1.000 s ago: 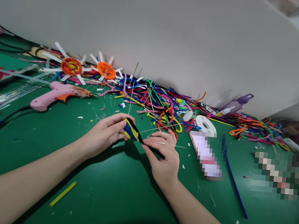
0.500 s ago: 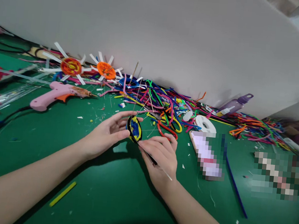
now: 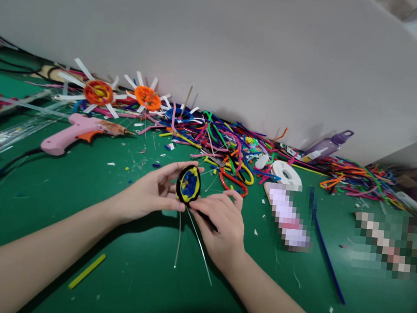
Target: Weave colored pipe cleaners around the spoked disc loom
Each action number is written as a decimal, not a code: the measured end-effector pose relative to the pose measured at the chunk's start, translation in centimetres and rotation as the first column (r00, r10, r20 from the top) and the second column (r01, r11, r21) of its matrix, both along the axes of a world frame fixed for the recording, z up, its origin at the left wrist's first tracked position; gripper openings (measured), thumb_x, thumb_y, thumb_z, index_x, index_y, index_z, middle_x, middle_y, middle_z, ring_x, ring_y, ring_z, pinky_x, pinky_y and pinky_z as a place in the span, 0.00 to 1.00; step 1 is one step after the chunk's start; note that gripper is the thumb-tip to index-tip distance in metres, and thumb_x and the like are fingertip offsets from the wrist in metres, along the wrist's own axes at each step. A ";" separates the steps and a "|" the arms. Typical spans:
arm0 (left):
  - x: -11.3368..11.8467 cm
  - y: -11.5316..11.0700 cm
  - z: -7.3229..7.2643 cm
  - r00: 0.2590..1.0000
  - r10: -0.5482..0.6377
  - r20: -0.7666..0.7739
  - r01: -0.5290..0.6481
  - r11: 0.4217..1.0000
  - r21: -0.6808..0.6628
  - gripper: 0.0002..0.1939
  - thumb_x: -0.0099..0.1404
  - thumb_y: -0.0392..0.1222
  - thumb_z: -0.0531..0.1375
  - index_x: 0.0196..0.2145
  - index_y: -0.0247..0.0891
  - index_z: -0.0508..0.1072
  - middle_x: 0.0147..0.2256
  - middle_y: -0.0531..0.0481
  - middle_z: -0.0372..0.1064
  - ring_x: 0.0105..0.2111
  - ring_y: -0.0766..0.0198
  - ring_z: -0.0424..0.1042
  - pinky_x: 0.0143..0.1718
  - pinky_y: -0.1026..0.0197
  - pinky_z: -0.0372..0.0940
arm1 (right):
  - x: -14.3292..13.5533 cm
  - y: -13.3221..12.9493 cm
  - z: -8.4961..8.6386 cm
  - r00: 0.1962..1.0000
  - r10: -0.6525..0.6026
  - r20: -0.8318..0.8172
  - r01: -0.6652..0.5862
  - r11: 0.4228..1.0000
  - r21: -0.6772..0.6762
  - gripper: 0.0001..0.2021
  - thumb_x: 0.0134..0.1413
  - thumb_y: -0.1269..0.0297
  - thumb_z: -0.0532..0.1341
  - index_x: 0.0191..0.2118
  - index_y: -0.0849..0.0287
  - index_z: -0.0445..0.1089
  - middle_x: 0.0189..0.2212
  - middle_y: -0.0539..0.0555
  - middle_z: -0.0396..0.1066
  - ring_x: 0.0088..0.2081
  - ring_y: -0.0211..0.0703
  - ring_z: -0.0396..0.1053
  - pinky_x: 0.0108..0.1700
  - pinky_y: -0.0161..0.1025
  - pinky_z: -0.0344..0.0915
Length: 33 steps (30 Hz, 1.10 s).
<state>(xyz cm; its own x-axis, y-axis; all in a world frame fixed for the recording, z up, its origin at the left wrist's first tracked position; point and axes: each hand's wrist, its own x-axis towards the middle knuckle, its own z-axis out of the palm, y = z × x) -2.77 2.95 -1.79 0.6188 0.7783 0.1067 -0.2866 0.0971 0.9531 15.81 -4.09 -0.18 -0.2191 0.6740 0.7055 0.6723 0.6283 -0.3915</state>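
A small round piece (image 3: 190, 184) with a black rim, a yellow ring and a blue centre is held upright between both hands. My left hand (image 3: 159, 188) pinches it from the left, thumb at its lower edge and fingers behind it. At its lower right edge, the fingertips of my right hand (image 3: 220, 221) are closed on the black rim; a dark strip shows under those fingers. Two thin, clear strands (image 3: 199, 248) hang from below the piece toward the table.
Left, a pink glue gun (image 3: 74, 133); below it, a yellow stick (image 3: 87, 271). Behind lie orange discs with white strips (image 3: 98, 93), heaped pipe cleaners (image 3: 229, 134) and red-handled scissors (image 3: 233, 182). Right are a white spool (image 3: 286, 175), a phone (image 3: 287, 216) and a purple bottle (image 3: 328, 147).
The round piece has turned to face the camera more and sits slightly lower. Two strands now hang downward, where one had pointed to the lower right past my right hand.
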 end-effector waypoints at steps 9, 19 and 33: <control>0.2 0.1 0.0 0.994 0.080 -0.073 -0.075 0.995 0.066 0.37 0.51 0.31 0.72 0.56 0.49 0.64 0.58 0.46 0.63 0.42 0.62 0.75 0.43 0.60 0.72 | 0.1 0.1 0.1 0.997 0.032 -0.074 -0.036 0.998 -0.042 0.04 0.57 0.70 0.65 0.36 0.54 0.72 0.31 0.46 0.78 0.34 0.38 0.74 0.53 0.48 0.55; 0.4 0.2 0.1 0.965 0.233 -0.123 -0.201 0.953 0.227 0.29 0.49 0.33 0.72 0.46 0.42 0.65 0.48 0.50 0.66 0.38 0.65 0.73 0.38 0.63 0.72 | 0.4 0.3 0.5 0.994 0.082 0.067 -0.088 0.993 0.078 0.07 0.55 0.75 0.65 0.37 0.55 0.71 0.37 0.48 0.80 0.39 0.39 0.76 0.60 0.52 0.54; 0.3 0.0 0.6 0.948 0.295 -0.119 -0.260 0.934 0.245 0.30 0.45 0.35 0.74 0.44 0.41 0.65 0.42 0.50 0.69 0.38 0.63 0.72 0.35 0.64 0.70 | 1.0 0.7 1.0 0.992 0.123 -0.007 -0.123 0.992 -0.037 0.05 0.59 0.70 0.64 0.38 0.53 0.73 0.37 0.47 0.80 0.40 0.41 0.73 0.50 0.47 0.59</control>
<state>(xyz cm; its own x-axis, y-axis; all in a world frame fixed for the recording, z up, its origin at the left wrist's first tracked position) -2.43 2.96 -1.22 0.4039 0.8880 0.2201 -0.1225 -0.1859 0.9749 16.80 -3.36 0.81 -0.2989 0.6679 0.6816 0.5891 0.6910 -0.4188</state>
